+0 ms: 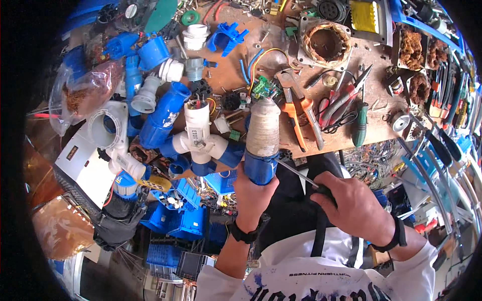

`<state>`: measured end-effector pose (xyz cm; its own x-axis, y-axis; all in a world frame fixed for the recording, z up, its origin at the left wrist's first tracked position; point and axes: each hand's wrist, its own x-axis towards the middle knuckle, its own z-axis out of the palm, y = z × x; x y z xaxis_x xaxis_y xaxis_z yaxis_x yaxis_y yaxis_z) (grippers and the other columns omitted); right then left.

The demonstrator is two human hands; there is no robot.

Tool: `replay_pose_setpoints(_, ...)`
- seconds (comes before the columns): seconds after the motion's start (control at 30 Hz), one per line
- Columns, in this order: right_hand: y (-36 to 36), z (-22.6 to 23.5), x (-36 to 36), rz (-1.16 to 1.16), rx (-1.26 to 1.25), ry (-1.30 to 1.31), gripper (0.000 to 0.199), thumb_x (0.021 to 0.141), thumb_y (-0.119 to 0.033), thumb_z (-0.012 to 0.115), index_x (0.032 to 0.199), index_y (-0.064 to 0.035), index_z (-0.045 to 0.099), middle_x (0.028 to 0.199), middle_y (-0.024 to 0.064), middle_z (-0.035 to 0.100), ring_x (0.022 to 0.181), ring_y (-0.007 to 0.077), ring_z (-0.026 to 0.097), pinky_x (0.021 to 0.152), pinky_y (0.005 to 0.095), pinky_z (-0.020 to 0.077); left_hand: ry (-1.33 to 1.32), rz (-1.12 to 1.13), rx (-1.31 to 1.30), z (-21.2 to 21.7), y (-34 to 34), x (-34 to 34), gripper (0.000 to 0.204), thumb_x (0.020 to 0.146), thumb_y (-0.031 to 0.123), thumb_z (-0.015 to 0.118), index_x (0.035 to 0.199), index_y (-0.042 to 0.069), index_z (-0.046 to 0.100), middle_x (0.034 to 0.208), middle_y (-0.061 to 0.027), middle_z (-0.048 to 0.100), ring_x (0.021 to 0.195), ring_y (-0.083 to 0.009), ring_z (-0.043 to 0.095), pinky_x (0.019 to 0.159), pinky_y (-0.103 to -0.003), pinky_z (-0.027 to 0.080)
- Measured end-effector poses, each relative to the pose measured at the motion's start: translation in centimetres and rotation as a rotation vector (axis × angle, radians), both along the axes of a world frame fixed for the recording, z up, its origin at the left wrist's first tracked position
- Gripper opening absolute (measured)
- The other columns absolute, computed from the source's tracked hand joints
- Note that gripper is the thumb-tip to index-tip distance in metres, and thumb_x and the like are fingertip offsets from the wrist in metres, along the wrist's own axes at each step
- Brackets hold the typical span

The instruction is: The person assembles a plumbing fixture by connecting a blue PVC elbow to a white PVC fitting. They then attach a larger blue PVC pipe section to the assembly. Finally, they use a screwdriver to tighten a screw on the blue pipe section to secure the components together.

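Note:
My left hand (252, 196) is wrapped round the lower end of a cylindrical plug-like part, upright at the bench's front edge. The part has a ribbed beige body (263, 129) narrowing at the top and a blue plastic collar (261, 168) below. My right hand (354, 206) is closed round the dark handle of a screwdriver (297, 173). Its metal shaft slants up and left, and the tip meets the collar's right side. Whether the tip sits in a screw or slot, I cannot tell. Left of the part stands a white branched plastic fitting (197, 131) with wires at its top.
Orange-handled pliers (304, 113), red-handled cutters (341, 103) and a green-handled screwdriver (360, 123) lie right of the part. Blue and white plastic housings (163, 113) crowd the left. A round copper-wound stator (325, 44) sits farther back. Blue bins (183, 220) stand below the bench.

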<state>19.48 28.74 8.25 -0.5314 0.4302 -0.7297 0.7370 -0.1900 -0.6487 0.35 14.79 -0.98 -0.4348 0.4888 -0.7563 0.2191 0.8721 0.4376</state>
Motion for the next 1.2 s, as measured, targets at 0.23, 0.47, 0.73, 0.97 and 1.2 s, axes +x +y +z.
replay_pose_setpoints(0.23, 2.4, 2.4, -2.8, 0.387, 0.264, -0.228, 0.018, 0.092, -0.023, 0.061, 0.098, -0.0068, 0.059, 0.077, 0.0117, 0.06, 0.064, 0.0323, 0.065, 0.056, 0.0435, 0.053, 0.081, -0.073, 0.084, 0.4, 0.5, 0.2, 0.056, 0.065, 0.019, 0.081, 0.108, -0.002, 0.053, 0.082, -0.0189, 0.069, 0.076, -0.0356, 0.07, 0.066, -0.043, 0.055)
replay_pose_setpoints(0.47, 1.9, 0.6, -2.4, 0.011, -0.156, -0.067, 0.021, 0.095, -0.022, 0.058, 0.103, -0.0023, 0.06, 0.066, 0.0135, 0.061, 0.056, 0.0281, 0.062, 0.052, 0.04, 0.0486, 0.023, 0.011, 0.096, 0.5, 0.6, 0.5, 0.055, 0.066, 0.019, 0.08, 0.108, -0.004, 0.052, 0.081, -0.0208, 0.068, 0.074, -0.0369, 0.07, 0.065, -0.043, 0.054)
replay_pose_setpoints(0.73, 3.0, 0.8, -2.8, -0.644, -1.112, -0.182, 0.028, 0.103, -0.029, 0.05, 0.111, -0.003, 0.058, 0.065, -0.0013, 0.043, 0.045, 0.0046, 0.037, 0.037, 0.0209, 0.0257, 0.001, 0.062, 0.11, 0.4, 0.6, 0.6, 0.055, 0.067, 0.019, 0.079, 0.109, -0.004, 0.052, 0.081, -0.0219, 0.068, 0.076, -0.038, 0.07, 0.066, -0.043, 0.055)
replay_pose_setpoints(0.97, 1.1, 0.3, -1.6, -0.932, -1.349, -0.012, 0.035, 0.103, -0.034, 0.049, 0.117, -0.0017, 0.054, 0.067, -0.0012, 0.04, 0.044, 0.0047, 0.033, 0.036, 0.0203, 0.0226, -0.004, 0.103, 0.095, 0.2, 0.4, 1.1, 0.055, 0.068, 0.019, 0.079, 0.11, -0.004, 0.052, 0.083, -0.0222, 0.068, 0.079, -0.0383, 0.07, 0.067, -0.042, 0.055)
replay_pose_setpoints(1.2, -0.3, 0.0, -0.8, -1.1, -1.524, 0.107, 0.039, 0.103, -0.036, 0.048, 0.122, -0.0011, 0.051, 0.068, -0.0016, 0.039, 0.046, 0.004, 0.032, 0.035, 0.0193, 0.0214, 0.003, 0.115, 0.085, 0.0, 0.2, 1.6, 0.055, 0.068, 0.021, 0.079, 0.109, -0.004, 0.052, 0.087, -0.0225, 0.069, 0.082, -0.0378, 0.07, 0.07, -0.043, 0.055)
